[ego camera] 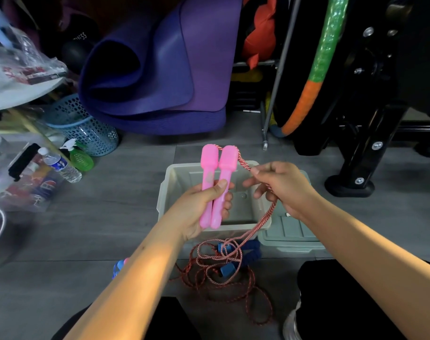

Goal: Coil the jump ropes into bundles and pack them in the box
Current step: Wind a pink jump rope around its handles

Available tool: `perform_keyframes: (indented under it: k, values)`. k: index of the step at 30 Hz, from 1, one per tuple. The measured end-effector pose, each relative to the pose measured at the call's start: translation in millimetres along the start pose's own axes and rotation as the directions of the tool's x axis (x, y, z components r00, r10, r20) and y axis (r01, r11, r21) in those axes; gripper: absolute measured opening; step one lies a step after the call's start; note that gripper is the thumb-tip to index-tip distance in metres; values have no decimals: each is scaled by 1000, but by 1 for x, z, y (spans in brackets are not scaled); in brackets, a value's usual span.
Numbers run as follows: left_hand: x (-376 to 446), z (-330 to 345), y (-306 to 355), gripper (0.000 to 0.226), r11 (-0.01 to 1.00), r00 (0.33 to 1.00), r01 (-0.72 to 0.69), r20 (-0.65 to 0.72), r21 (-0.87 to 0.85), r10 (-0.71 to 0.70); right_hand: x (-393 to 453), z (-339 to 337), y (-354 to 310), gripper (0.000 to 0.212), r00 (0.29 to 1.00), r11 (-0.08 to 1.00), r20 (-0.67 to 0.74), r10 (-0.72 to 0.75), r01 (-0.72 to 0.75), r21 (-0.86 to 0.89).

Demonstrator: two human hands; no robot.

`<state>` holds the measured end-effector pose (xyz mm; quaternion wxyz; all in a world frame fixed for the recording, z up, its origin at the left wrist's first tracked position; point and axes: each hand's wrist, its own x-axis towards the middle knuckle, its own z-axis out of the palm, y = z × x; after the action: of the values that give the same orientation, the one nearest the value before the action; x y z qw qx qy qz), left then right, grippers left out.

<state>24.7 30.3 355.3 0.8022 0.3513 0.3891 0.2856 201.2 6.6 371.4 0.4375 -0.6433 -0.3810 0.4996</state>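
My left hand point(204, 207) grips two pink jump rope handles point(217, 182) side by side, upright above the box. Their red-and-white braided rope point(263, 222) runs from the handle tops through my right hand point(280, 187), which pinches it, then drops to a loose tangle point(223, 268) on the floor. A second rope with blue handles point(227, 269) and dark blue cord point(254, 250) lies under that tangle. The pale grey plastic box point(171, 182) stands open on the floor below my hands; nothing shows inside it.
The box's lid point(292, 234) lies to its right. Another pink-and-blue handle point(119, 266) peeks out by my left forearm. Purple mats point(160, 69), a blue mesh basket point(86, 126), bottles point(61, 165), a hoop point(317, 69) and a black machine base point(351, 185) surround the floor space.
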Motion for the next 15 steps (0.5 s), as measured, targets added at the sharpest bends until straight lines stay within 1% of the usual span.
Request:
perform_keyframes:
  k: [3, 5, 8, 11, 13, 15]
  values:
    - [1, -1, -2, 27, 998, 1000, -22, -20, 55, 23, -1, -1, -1, 11, 990, 983, 77, 115, -125, 135]
    - [1, 0, -3, 20, 997, 999, -26, -31, 71, 28, -2, -2, -1, 11, 976, 969, 136, 170, -191, 155]
    - [1, 0, -2, 21, 997, 999, -21, -38, 77, 24, -1, -4, -3, 9, 965, 967, 191, 178, -207, 147]
    - [1, -1, 0, 27, 997, 998, -17, -53, 79, 21, 2, -7, -6, 10, 957, 943, 224, 186, -238, 231]
    - [1, 0, 0, 22, 997, 998, -10, -61, 75, 14, 2, -7, -6, 14, 937, 916, 263, 231, -300, 265]
    - [1, 1, -1, 19, 998, 998, -6, -67, 55, 10, 1, -4, -3, 18, 932, 900, 252, 261, -330, 285]
